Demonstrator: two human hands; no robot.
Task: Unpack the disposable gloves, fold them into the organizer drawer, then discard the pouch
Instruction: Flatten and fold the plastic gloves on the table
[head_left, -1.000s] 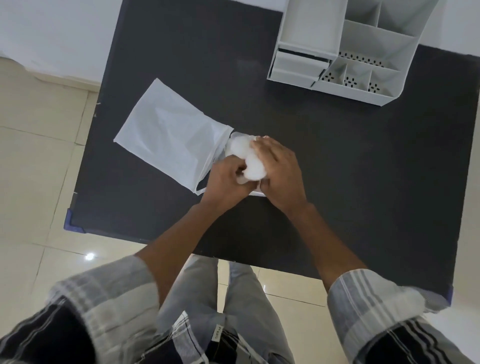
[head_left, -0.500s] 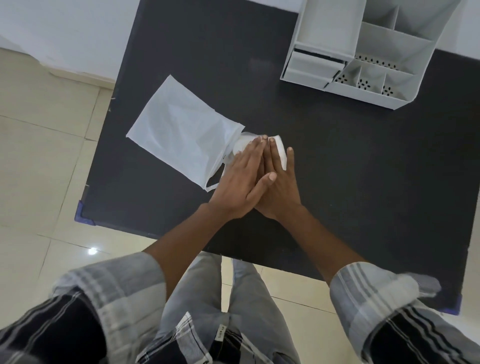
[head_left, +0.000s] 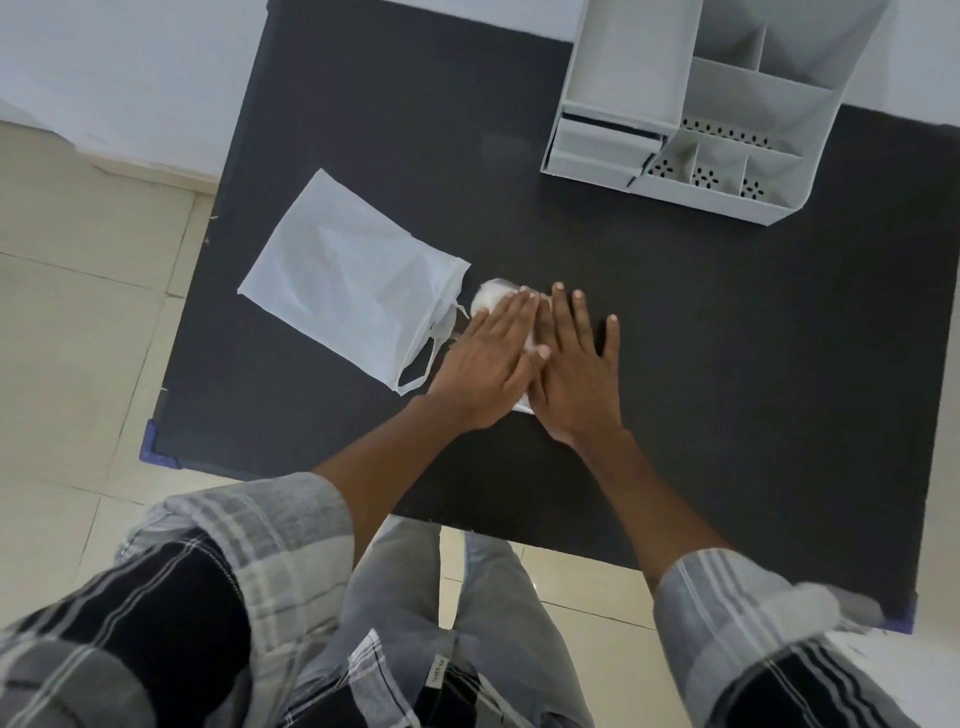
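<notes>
A white pouch (head_left: 343, 280) with a drawstring lies flat on the left of the black table (head_left: 727, 364). Just right of its mouth sit the thin whitish disposable gloves (head_left: 491, 299), mostly hidden under my hands. My left hand (head_left: 488, 364) lies flat on them, fingers straight and pointing away from me. My right hand (head_left: 576, 369) is pressed flat beside it, fingers spread, with only a glove corner showing at its wrist. The white organizer (head_left: 691, 104) stands at the far right, its small drawer (head_left: 597, 150) at the front left slightly pulled out.
The organizer has several open compartments, some with perforated bottoms. The table's near edge runs just in front of my knees, with blue corner guards. Beige floor tiles lie to the left.
My hands went from bunching the gloves up off the table to pressing them down flat. Since half a second ago the right hand has slid out from under the left and lies beside it.
</notes>
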